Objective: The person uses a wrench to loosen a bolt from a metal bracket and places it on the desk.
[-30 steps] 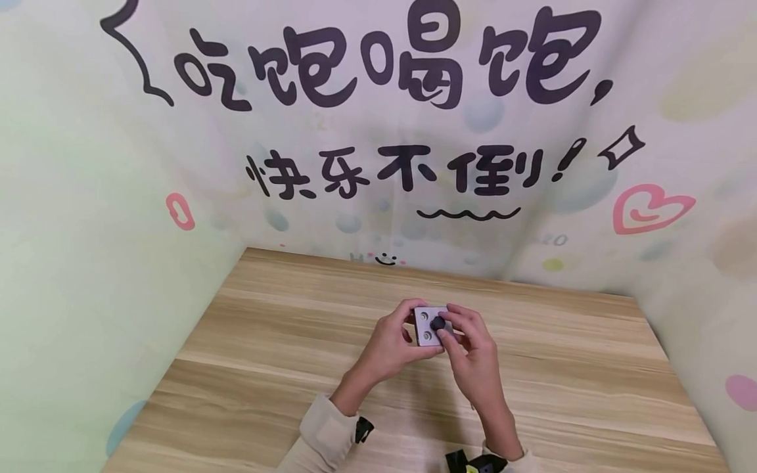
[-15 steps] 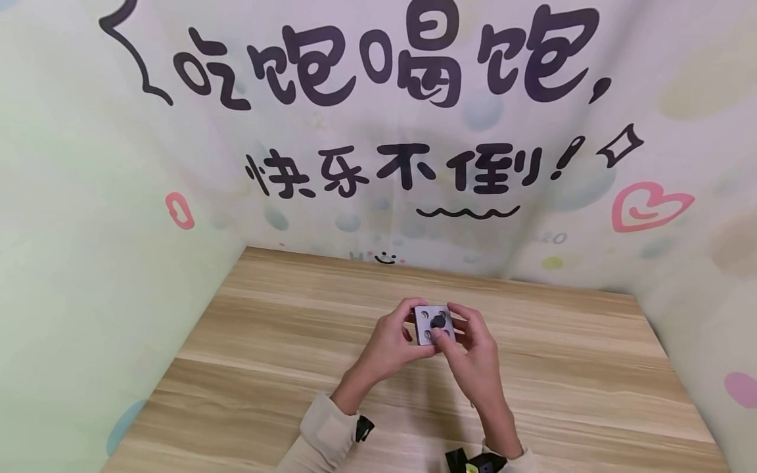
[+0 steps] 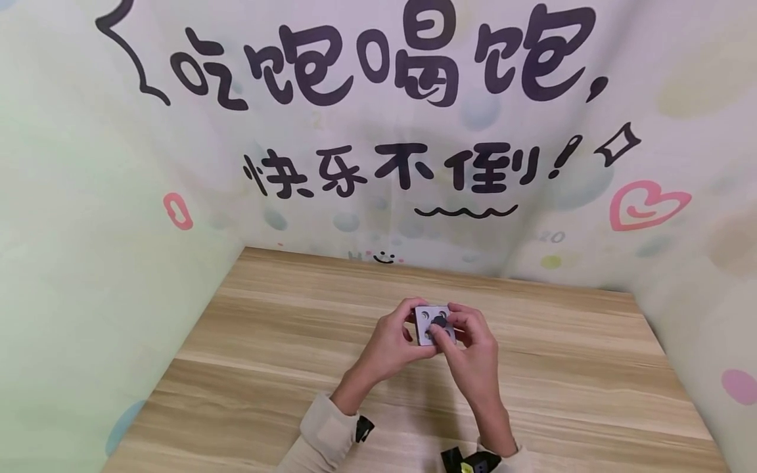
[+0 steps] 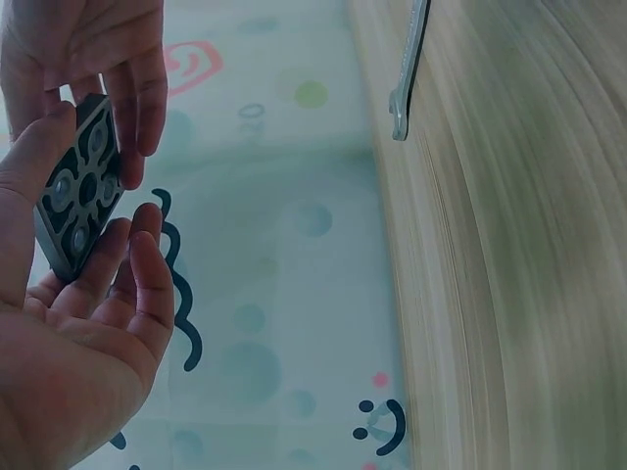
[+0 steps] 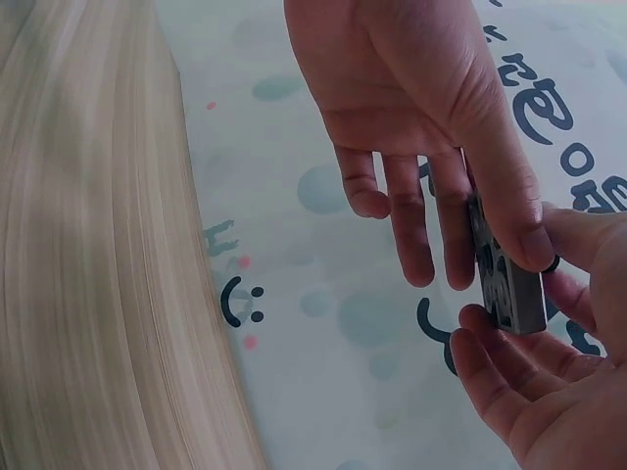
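Note:
A small square grey metal plate (image 3: 422,326) with round holes near its corners is held up above the table. From its face, near the middle, a black knob (image 3: 439,321) sticks out. My left hand (image 3: 393,338) grips the plate by its edges. With thumb and index finger, my right hand (image 3: 476,351) pinches at the knob; its other fingers reach behind the plate. The plate's back (image 4: 86,186), seen in the left wrist view, has dark recesses and several round holes. In the right wrist view the plate (image 5: 514,294) shows nearly edge-on.
A grey metal tool with a hooked end, like a wrench (image 4: 404,88), lies on the table in the left wrist view. The wood-grain table (image 3: 296,295) meets a printed cloth wall (image 3: 331,223) at the back. Black straps sit on both wrists.
The right thumb and index finger have shifted about the knob: the index finger lifted off it, then came back towards it. The left hand and plate have stayed nearly still.

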`<state>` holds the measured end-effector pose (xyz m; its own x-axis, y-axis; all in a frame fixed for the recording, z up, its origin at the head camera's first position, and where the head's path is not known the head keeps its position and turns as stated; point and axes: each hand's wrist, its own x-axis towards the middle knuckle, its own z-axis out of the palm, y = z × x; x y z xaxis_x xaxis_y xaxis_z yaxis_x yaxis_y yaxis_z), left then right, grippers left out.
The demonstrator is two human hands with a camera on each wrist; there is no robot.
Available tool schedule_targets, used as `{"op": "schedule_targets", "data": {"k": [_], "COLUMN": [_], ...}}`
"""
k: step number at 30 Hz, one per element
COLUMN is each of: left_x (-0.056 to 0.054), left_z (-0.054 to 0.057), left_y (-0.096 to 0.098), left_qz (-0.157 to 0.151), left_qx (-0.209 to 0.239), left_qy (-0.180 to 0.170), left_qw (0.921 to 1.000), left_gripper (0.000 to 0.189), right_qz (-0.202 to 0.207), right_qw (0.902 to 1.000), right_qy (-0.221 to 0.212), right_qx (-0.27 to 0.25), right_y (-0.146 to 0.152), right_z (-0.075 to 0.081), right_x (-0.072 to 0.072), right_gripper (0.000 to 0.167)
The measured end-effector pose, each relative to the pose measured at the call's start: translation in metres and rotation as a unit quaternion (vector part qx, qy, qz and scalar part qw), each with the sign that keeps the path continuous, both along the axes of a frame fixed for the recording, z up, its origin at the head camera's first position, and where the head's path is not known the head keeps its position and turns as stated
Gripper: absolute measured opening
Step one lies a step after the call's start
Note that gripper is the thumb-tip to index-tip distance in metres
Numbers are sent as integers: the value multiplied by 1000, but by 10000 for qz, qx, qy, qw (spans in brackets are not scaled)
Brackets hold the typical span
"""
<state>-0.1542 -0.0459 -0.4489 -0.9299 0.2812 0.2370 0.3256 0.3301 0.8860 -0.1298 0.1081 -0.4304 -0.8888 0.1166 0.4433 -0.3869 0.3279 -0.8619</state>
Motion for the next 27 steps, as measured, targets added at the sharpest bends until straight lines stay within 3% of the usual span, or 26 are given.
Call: {"op": "schedule_targets", "data": {"k": [4,11,20,27], "left_x": [1,1,-1,-4], "left_z": [-2,-2,2,-1], "left_y": [-2,-2,0,5], "left_qz": [-4,4,28,43], "left_qx": [4,77,22,38], "left_qy": [18,77,66,125], "left_qw": [10000,9999,10000,9999], "left_gripper": [65,64,64,66], "right_qz": [27,179,308,460], "right_qw": [10000,9996,9993,9985], "right_qy": [41,85,65,194], "right_qx": [83,202,194,239], "right_y": [-7,-6,6,16], "right_z": [17,20,-9,-17], "right_x": [9,10,-6,-12], "right_gripper": [18,20,24,23]}}
